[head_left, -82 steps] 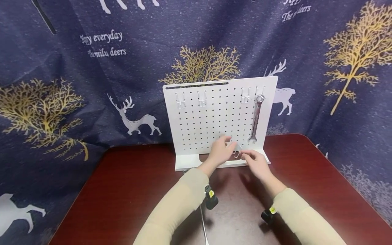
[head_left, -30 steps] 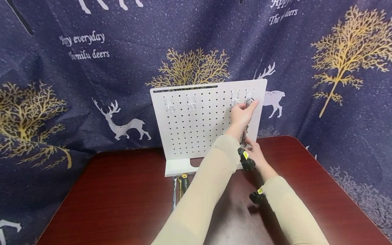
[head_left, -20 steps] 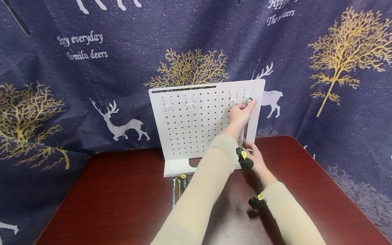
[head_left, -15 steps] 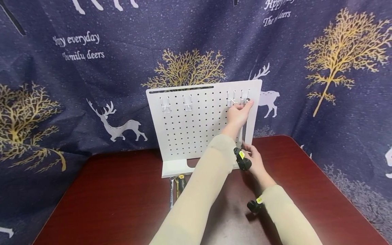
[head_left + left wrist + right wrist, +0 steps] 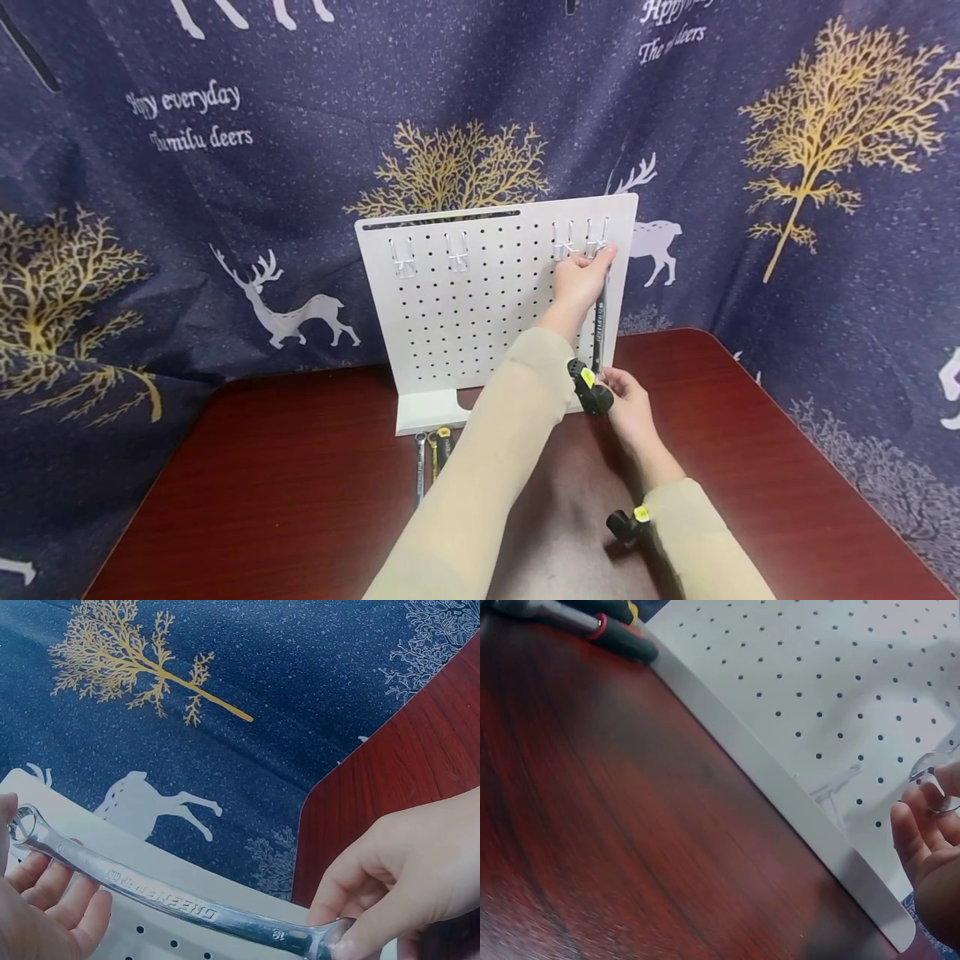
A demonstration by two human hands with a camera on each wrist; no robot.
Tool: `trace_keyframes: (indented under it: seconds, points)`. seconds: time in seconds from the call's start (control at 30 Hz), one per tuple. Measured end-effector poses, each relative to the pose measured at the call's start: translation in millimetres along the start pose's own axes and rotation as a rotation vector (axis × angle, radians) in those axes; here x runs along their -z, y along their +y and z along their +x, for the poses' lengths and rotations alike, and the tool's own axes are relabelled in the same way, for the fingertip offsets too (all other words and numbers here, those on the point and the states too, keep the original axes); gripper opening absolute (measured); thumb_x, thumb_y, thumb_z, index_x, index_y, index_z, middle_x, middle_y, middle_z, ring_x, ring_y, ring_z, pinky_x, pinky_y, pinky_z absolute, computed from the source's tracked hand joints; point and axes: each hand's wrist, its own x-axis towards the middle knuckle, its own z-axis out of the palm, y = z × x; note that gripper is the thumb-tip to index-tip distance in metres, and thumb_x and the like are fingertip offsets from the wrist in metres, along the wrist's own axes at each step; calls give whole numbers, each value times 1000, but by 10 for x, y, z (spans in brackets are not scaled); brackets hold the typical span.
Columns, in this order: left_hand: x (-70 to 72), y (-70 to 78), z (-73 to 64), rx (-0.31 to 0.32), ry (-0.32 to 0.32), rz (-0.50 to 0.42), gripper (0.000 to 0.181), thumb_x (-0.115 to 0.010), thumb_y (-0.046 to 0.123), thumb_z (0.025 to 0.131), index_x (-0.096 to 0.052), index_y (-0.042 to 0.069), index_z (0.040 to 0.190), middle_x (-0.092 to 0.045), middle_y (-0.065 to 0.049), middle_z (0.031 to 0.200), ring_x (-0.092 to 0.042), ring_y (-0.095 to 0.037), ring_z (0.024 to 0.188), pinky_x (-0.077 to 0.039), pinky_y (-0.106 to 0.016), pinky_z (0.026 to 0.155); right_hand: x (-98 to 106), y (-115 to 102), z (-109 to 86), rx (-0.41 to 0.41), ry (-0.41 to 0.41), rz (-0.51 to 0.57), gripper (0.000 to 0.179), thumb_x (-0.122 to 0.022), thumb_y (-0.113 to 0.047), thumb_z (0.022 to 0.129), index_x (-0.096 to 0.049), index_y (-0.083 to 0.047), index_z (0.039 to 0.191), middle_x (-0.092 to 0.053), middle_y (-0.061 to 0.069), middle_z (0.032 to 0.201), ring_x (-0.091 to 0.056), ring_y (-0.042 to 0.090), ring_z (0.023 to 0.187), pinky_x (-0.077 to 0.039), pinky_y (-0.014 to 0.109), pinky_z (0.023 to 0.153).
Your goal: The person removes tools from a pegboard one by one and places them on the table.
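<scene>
In the head view, a chrome combination wrench [image 5: 599,329] stands nearly vertical in front of the right side of a white pegboard [image 5: 487,317]. My left hand [image 5: 576,282] holds its ring end by the upper right wire hook [image 5: 597,232]; whether the ring sits on that hook is hidden. My right hand [image 5: 630,410] pinches the lower, open end. The left wrist view shows the wrench [image 5: 165,896] spanning from my left hand [image 5: 56,907] to my right hand [image 5: 412,874]. In the right wrist view, my right hand [image 5: 934,855] has the jaw end at its fingertips.
More clear-backed hooks [image 5: 403,258] hang along the board's top. A clear hook [image 5: 836,787] is near the board's foot. Wrenches [image 5: 420,467] and dark-handled tools [image 5: 626,639] lie on the red-brown table [image 5: 285,483], partly behind my left forearm.
My left hand rose from low on the board to the wrench's ring end; my right hand took its lower end. Lately the wrench turned, showing its lettered face, and my right hand dropped slightly.
</scene>
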Motion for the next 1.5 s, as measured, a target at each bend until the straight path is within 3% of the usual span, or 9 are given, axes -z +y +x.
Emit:
trace_keyframes:
  seconds: [0.13, 0.27, 0.53, 0.7, 0.83, 1.0, 1.27, 1.5]
  points:
    - [-7, 5, -1, -3, -15, 6, 41, -67, 48, 83, -65, 10, 68, -62, 2, 83, -52, -10, 67, -45, -20, 55, 13, -9, -78, 10, 0, 6, 33, -58, -8, 90, -55, 4, 121, -66, 1, 95, -56, -4, 76, -48, 12, 68]
    - [-18, 8, -8, 13, -27, 5, 39, -68, 47, 82, -66, 10, 68, -57, 3, 78, -50, -10, 59, -44, -19, 47, 14, -20, -162, 14, 7, 65, 32, -60, -7, 90, -55, 4, 120, -64, -11, 82, -56, -3, 69, -49, 14, 63]
    - [6, 41, -21, 12, -4, -22, 36, -70, 45, 80, -74, 9, 84, -61, 0, 81, -53, -9, 55, -51, -20, 48, 20, -42, -193, 57, 10, 171, 33, -59, 2, 88, -54, 7, 120, -61, -19, 74, -57, -3, 66, -52, 16, 60]
    - [47, 48, -69, 9, -6, -36, 36, -70, 47, 80, -73, 11, 86, -61, 0, 85, -54, -9, 53, -51, -20, 50, 26, -51, -193, 88, 49, 135, 31, -61, -1, 88, -57, 7, 118, -61, -20, 79, -58, -4, 70, -52, 14, 62]
    - [60, 48, -124, -19, -27, -48, 37, -71, 46, 80, -71, 10, 80, -59, 2, 77, -51, -8, 49, -49, -19, 47, 42, -60, -201, 99, 50, 104, 30, -63, -5, 89, -58, 7, 116, -61, -20, 78, -58, -5, 69, -51, 13, 62]
    - [103, 35, -181, -54, -51, -10, 39, -69, 47, 82, -68, 10, 74, -54, 3, 65, -48, -8, 49, -47, -19, 48, 61, -66, -207, 91, -17, 157, 30, -61, -4, 90, -55, 10, 116, -64, -20, 74, -61, -4, 67, -55, 16, 63]
    - [283, -49, -222, -112, -144, -23, 33, -70, 41, 83, -68, 8, 82, -58, 2, 69, -63, -17, 67, -59, -29, 66, 77, -84, -237, 91, -118, 196, 28, -60, -1, 90, -51, 14, 111, -66, -11, 73, -67, 6, 65, -60, 31, 67]
    - [490, -153, -199, -132, -194, -48, 26, -73, 29, 82, -65, 5, 89, -64, -1, 76, -57, -9, 58, -60, -35, 71, 17, -128, -313, 108, -193, 86, 29, -62, -4, 90, -54, 14, 111, -68, -1, 79, -68, 8, 71, -59, 30, 67]
